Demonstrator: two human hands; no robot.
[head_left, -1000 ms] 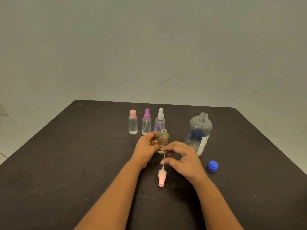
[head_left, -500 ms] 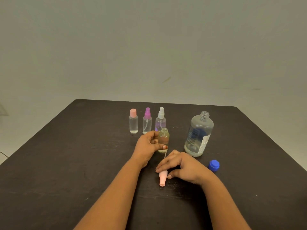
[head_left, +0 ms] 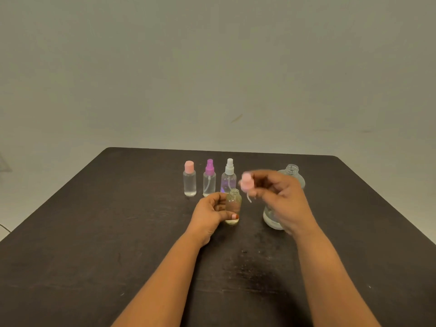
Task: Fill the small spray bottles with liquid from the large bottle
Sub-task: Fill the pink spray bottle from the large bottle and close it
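My left hand (head_left: 210, 214) grips a small yellowish spray bottle (head_left: 233, 206) that stands upright and uncapped on the black table (head_left: 94, 232). Just right of and above its neck, my right hand (head_left: 280, 197) holds the pink spray top (head_left: 246, 182), its thin tube dangling below. The large clear bottle (head_left: 291, 172) stands open behind my right hand, mostly hidden by it. Three capped small bottles stand in a row behind: pink cap (head_left: 189, 179), purple sprayer (head_left: 209, 178), white sprayer (head_left: 228, 177).
A plain grey wall rises behind the table's far edge. The blue cap of the large bottle is hidden from view.
My right hand picked the pink spray top off the table and lifted it up beside the neck of the yellowish bottle. The left hand kept its grip.
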